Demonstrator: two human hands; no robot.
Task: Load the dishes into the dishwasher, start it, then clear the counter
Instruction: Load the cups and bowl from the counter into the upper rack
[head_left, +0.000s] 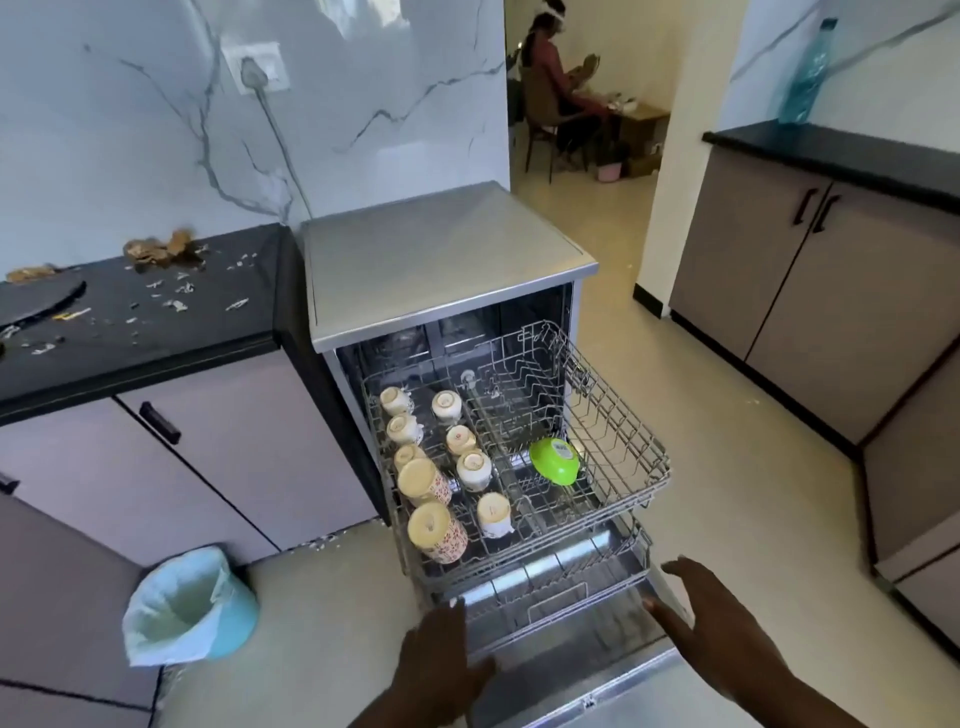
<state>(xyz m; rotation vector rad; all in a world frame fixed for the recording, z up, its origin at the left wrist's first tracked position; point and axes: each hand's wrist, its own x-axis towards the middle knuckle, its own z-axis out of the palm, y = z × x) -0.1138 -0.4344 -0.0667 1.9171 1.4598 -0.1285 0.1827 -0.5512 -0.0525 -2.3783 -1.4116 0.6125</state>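
Note:
The steel dishwasher (441, 254) stands open with its door (613, 696) folded down. Its upper rack (623, 431) is pulled out and holds several upturned cream cups (434, 530) on the left and a green bowl (555, 460) on the right. Below it the lower rack (550, 587) is partly out. My left hand (441, 660) rests at the lower rack's front left corner, fingers spread. My right hand (711, 613) is at its front right corner, fingers apart. Neither hand holds anything.
A black counter (218, 312) to the left carries scraps and peelings (161, 249). A blue bin with a liner (192, 608) sits on the floor by the cabinets. A water bottle (805, 73) stands on the right counter (831, 150). A person sits in the far room.

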